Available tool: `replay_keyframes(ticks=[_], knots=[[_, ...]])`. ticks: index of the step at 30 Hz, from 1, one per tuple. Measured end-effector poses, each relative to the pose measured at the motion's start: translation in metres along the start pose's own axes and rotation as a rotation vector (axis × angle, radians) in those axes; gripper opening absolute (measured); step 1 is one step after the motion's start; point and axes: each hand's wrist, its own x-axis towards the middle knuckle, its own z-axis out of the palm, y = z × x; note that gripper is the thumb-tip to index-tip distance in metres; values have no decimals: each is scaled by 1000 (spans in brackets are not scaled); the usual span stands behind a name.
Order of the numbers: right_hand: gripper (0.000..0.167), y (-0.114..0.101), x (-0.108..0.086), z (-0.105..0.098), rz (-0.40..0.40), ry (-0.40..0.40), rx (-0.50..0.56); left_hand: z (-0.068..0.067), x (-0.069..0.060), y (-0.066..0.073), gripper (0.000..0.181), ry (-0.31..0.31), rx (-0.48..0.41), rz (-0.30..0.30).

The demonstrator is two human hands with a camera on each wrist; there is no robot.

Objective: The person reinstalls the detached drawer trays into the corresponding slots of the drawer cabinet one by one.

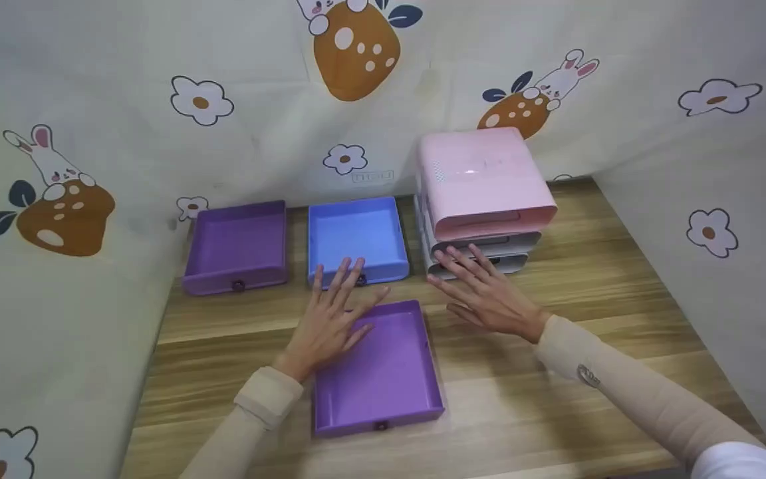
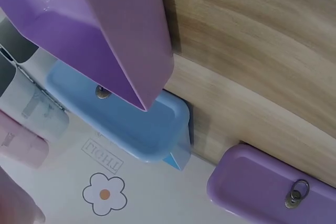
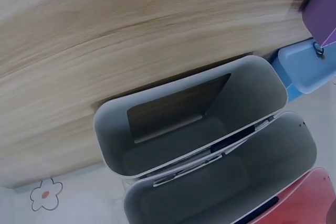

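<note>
My left hand (image 1: 323, 329) has its fingers spread over the far left corner of a light purple drawer (image 1: 383, 372); whether it touches is unclear. The fingertips reach toward the front of a blue drawer (image 1: 356, 236). My right hand (image 1: 493, 299), fingers spread, holds nothing visible and is in front of the stacked casings. A pink casing (image 1: 489, 179) tops two grey casings, the lowest (image 3: 184, 124) hollow and open at the front. In the left wrist view, the light purple drawer (image 2: 134, 30) stands before the blue one (image 2: 126, 119).
A darker purple drawer (image 1: 240, 243) with a round metal pull lies at the back left of the wooden table (image 1: 223, 359). Behind everything hangs a pale cloth (image 1: 256, 153) printed with flowers and rabbits, which also covers both sides.
</note>
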Motion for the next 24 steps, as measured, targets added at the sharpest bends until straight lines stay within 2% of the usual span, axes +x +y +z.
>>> replay_keyframes(ticks=[4,7,10,13,15,17,20,24], knots=[[58,-1,-2,-2,11,-9,5,-5,-4,2,65,0,-2,-8],[56,-2,-2,-4,18,-1,6,-16,-15,10,67,8,-34,-48],[54,-2,-4,-7,24,19,4,-33,-36,27,58,10,-124,-154],[53,1,-6,-13,43,38,5,-48,-64,50,42,-12,-262,-324],[54,6,-7,-18,63,59,26,-55,-83,66,38,-29,-334,-434],[52,12,-5,-23,87,87,60,-58,-100,78,37,-30,-361,-508],[48,23,-1,-31,126,135,117,-58,-118,91,40,2,-379,-560],[41,42,8,-46,207,182,159,-53,-130,100,42,70,-417,-578]])
